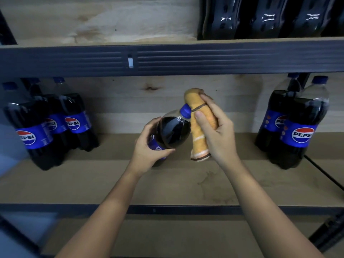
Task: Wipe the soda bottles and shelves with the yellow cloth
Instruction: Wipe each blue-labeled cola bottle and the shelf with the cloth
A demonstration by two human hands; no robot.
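I see both bare forearms reaching forward and up from the bottom of the view, converging toward the middle. My left hand (149, 146) is curled in a grip, thumb lying across the near side, fingers wrapped behind. My right hand (214, 127) sits just beside it and slightly higher, fingers and thumb closed in a grasp, wrist bent slightly inward.

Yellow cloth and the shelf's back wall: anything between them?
Nothing: in the head view, bare wood back wall shows directly behind the yellow cloth.
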